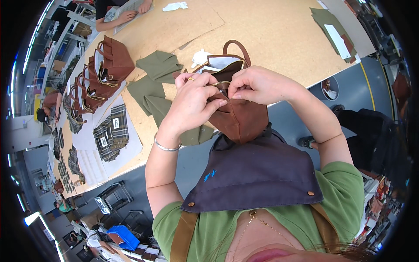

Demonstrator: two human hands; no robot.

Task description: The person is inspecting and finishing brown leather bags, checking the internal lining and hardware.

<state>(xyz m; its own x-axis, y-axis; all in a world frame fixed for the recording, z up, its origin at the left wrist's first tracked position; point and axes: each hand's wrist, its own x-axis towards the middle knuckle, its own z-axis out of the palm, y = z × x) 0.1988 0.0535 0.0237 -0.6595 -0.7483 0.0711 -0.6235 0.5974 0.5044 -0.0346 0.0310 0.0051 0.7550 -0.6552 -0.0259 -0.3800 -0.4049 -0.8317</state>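
A brown handbag [242, 120] with a gold-toothed zipper is tilted at the near edge of the table, its end toward me. Its zipper is open, showing a dark inside and a pale lining, and one handle [238, 43] stands up behind. My left hand [197, 98], with a ring and a bangle, is closed on the bag's upper edge beside the zipper's near end. Opposite it, my right hand [255, 85] pinches the same corner between thumb and fingers. Whatever small part lies between the fingertips is hidden.
Several similar brown handbags [115, 59] stand in a row on the left. Olive cloth pieces [159, 65] lie beside my left hand, with plaid pieces [111, 135] farther left. Across the table [270, 26] are a person's hands [127, 16]. A bin [329, 87] stands right.
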